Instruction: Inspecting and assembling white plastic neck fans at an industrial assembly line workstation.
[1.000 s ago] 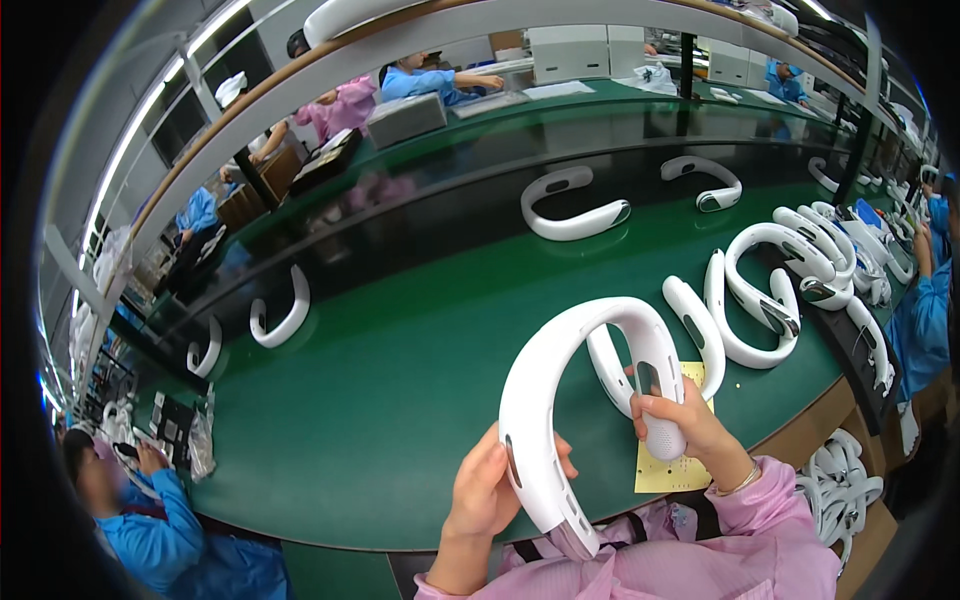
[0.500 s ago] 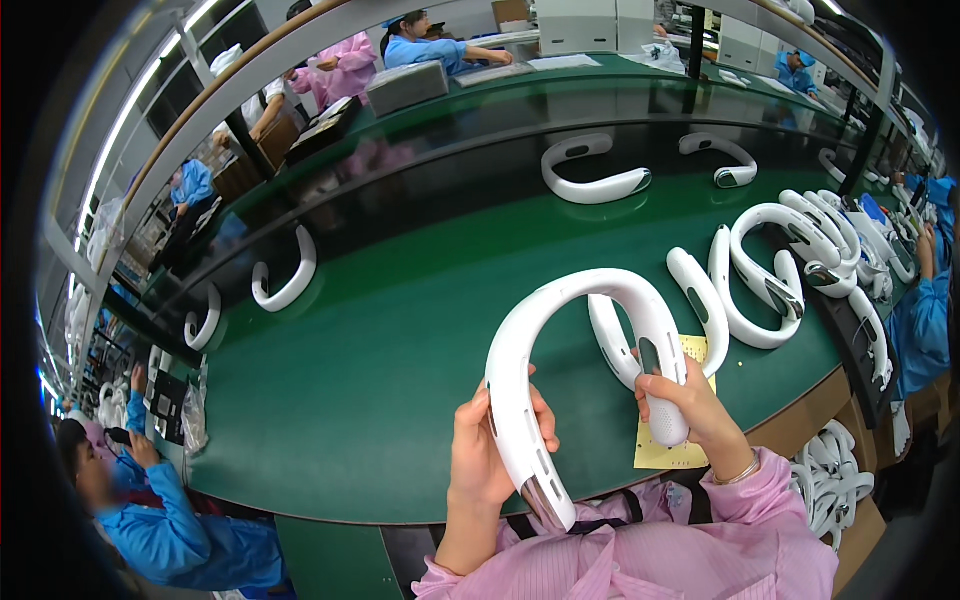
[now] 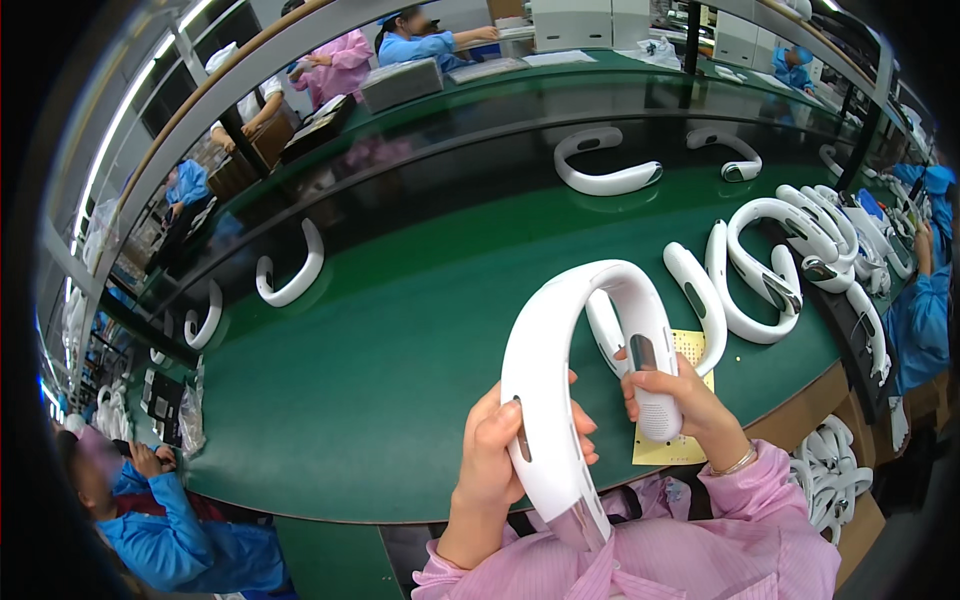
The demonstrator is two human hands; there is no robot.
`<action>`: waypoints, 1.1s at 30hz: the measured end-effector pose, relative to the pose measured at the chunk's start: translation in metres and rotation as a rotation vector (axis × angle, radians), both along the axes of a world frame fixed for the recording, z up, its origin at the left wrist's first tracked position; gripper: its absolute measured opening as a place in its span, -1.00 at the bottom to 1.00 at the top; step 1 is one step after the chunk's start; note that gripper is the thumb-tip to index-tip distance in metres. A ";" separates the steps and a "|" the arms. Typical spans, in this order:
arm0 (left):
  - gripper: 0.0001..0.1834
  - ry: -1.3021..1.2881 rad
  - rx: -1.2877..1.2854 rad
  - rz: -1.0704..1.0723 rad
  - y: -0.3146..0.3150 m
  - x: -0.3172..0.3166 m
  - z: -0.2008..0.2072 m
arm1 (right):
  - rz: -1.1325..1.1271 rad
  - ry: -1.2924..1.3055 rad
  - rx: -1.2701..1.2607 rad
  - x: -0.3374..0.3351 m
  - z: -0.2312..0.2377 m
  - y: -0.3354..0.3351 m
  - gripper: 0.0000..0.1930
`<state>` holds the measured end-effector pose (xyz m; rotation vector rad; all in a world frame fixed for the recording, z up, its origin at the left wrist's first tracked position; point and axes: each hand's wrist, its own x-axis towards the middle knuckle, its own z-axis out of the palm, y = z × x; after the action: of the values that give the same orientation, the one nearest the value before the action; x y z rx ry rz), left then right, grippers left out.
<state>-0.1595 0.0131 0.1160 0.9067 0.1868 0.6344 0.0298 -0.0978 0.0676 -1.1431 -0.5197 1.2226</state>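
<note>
Head view | your left hand [image 3: 490, 450] and right hand [image 3: 690, 395] hold a white C-shaped plastic band [image 3: 545, 360] by its arms, above the green counter [image 3: 330, 420]'s near edge | support evenly, don't pry

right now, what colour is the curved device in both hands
The curved device is mostly white, clearest in the head view.

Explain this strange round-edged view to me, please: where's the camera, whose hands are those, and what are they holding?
No robot here: a head-worn fisheye camera looks down at the wearer's own bare hands, bending straight edges. The left hand and right hand grip opposite arms of one white U-shaped neckband device. More white neckbands lie on the green tabletop, mostly toward the right, with a yellow sheet near the right hand. A cardboard box at lower right holds more white curved pieces.
</note>
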 end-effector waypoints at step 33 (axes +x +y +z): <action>-0.47 0.265 0.088 0.146 -0.026 0.010 0.037 | 0.104 0.207 0.039 -0.010 -0.022 0.017 -0.57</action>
<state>-0.1498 -0.0132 0.1530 1.0684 0.4687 0.6602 0.0198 -0.0811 0.0452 -0.9531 -0.4484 1.3970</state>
